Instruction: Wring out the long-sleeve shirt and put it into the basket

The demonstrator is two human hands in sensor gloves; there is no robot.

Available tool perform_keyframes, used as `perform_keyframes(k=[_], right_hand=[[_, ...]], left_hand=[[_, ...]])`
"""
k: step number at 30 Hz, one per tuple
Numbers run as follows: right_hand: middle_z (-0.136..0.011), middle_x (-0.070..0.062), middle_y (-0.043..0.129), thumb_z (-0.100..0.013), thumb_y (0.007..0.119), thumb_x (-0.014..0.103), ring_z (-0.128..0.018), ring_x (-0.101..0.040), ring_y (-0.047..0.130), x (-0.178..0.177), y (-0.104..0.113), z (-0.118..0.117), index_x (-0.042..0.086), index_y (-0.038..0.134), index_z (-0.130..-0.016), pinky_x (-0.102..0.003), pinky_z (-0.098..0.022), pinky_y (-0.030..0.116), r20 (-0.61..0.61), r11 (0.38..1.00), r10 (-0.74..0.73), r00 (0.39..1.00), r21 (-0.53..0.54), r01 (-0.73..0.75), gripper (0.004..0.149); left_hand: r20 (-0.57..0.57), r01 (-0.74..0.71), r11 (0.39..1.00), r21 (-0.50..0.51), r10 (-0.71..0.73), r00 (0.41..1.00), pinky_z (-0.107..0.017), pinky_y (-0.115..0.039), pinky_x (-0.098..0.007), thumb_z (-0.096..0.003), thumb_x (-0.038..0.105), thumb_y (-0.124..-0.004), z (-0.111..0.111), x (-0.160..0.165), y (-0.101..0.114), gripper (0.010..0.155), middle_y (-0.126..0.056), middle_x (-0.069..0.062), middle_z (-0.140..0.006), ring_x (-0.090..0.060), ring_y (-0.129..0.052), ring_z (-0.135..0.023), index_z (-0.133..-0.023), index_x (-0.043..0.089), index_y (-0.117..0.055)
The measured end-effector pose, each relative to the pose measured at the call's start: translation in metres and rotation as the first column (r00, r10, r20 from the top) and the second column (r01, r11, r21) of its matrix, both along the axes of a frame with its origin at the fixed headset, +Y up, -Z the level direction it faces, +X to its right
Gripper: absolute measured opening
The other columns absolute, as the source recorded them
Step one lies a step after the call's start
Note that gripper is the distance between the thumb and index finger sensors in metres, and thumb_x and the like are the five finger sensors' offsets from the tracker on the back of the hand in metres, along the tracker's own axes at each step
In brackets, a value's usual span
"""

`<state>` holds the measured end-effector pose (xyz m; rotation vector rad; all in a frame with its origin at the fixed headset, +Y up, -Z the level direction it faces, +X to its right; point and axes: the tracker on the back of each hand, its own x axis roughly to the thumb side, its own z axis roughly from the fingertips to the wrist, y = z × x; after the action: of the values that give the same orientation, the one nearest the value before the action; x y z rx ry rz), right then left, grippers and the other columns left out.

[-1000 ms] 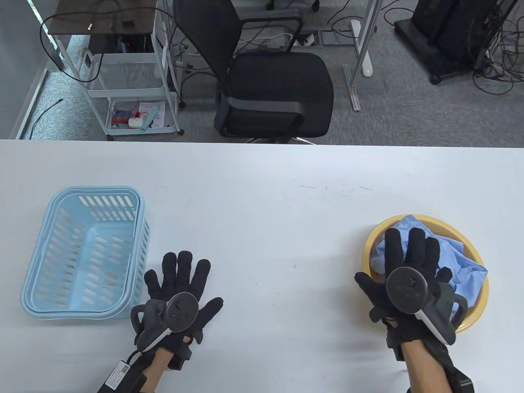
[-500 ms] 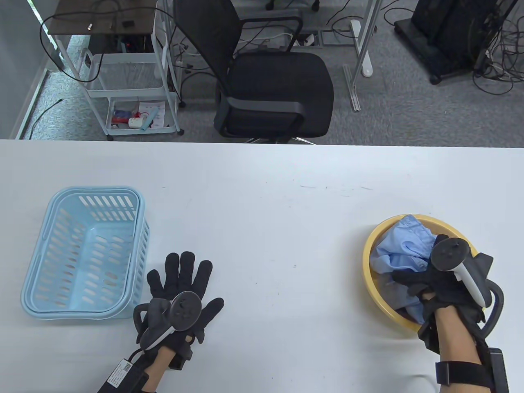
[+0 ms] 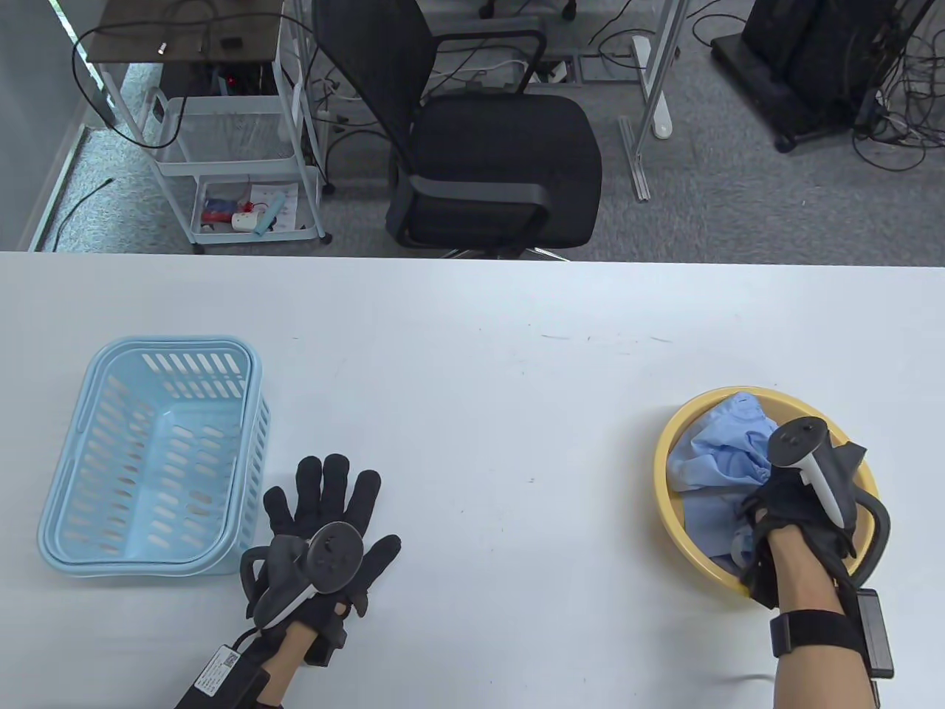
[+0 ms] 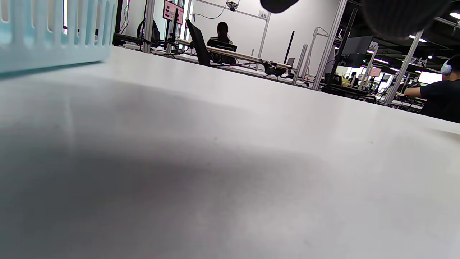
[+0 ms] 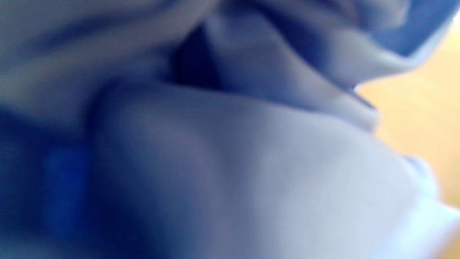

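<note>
The light blue long-sleeve shirt [image 3: 720, 458] lies crumpled in a yellow basin [image 3: 662, 450] at the table's right. My right hand [image 3: 775, 498] reaches down into the basin, and its fingers curl into the bunched cloth and grip it. The right wrist view is filled with blurred blue shirt [image 5: 251, 162] and a strip of yellow basin [image 5: 424, 108]. An empty light blue slotted basket [image 3: 173, 344] stands at the left. Just right of it my left hand [image 3: 328, 502] rests flat on the table, fingers spread, holding nothing. In the left wrist view the basket [image 4: 54, 36] shows at top left.
The white table [image 3: 480, 413] stretches between basket and basin. Beyond its far edge stand a black office chair [image 3: 495, 148] and a white wire cart [image 3: 229, 140]. People sit at distant desks in the left wrist view.
My right hand went from lying flat over the shirt to turning downward and curling into it, and the cloth has gathered toward the fingers. The left hand stayed put.
</note>
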<state>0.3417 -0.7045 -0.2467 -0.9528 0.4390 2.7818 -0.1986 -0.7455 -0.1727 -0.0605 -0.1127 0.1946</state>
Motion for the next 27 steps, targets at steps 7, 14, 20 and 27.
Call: perform_keyframes(k=[7, 14, 20, 27], right_hand=[[-0.083, -0.016, 0.080, -0.048, 0.097, 0.019, -0.056, -0.035, 0.093, -0.003, 0.029, 0.018, 0.016, 0.068, -0.096, -0.034, -0.030, 0.101, -0.052, 0.975, -0.004, 0.999, 0.223, 0.016, 0.056], [-0.084, -0.016, 0.079, -0.048, 0.096, 0.019, -0.056, -0.035, 0.092, -0.017, 0.109, 0.050, 0.017, 0.068, -0.096, -0.034, -0.030, 0.100, -0.115, 0.870, -0.011, 0.993, 0.488, 0.066, 0.056], [-0.084, -0.016, 0.079, -0.049, 0.096, 0.019, -0.057, -0.035, 0.092, -0.056, 0.169, 0.080, 0.018, 0.068, -0.097, -0.034, -0.030, 0.099, -0.262, 0.734, -0.018, 0.965, 0.652, 0.191, 0.056], [-0.085, -0.016, 0.078, -0.050, 0.095, 0.019, -0.057, -0.035, 0.092, -0.111, 0.231, 0.099, 0.019, 0.068, -0.097, -0.033, -0.030, 0.099, -0.419, 0.550, -0.003, 0.908, 0.757, 0.352, 0.055]], left_hand=[[-0.001, -0.011, 1.000, 0.017, 0.011, 1.000, -0.074, -0.024, -0.074, -0.0385, 0.078, -0.067, 0.002, -0.003, 0.004, 0.089, -0.018, -0.002, -0.120, -0.039, -0.016, -0.115, -0.114, 0.038, -0.042], [0.020, -0.041, 0.998, 0.038, 0.040, 0.999, -0.074, -0.027, -0.075, -0.0385, 0.077, -0.069, 0.003, 0.000, 0.012, 0.089, -0.022, -0.003, -0.121, -0.040, -0.020, -0.115, -0.114, 0.037, -0.044], [0.043, -0.145, 0.986, 0.082, 0.141, 0.989, -0.074, -0.031, -0.075, -0.0377, 0.075, -0.074, 0.004, 0.001, 0.028, 0.089, -0.033, -0.005, -0.121, -0.041, -0.029, -0.116, -0.113, 0.034, -0.051], [0.119, -0.296, 0.942, 0.159, 0.279, 0.953, -0.075, -0.036, -0.075, -0.0368, 0.076, -0.077, 0.009, 0.004, 0.068, 0.093, -0.046, -0.004, -0.121, -0.044, -0.044, -0.115, -0.113, 0.029, -0.050]])
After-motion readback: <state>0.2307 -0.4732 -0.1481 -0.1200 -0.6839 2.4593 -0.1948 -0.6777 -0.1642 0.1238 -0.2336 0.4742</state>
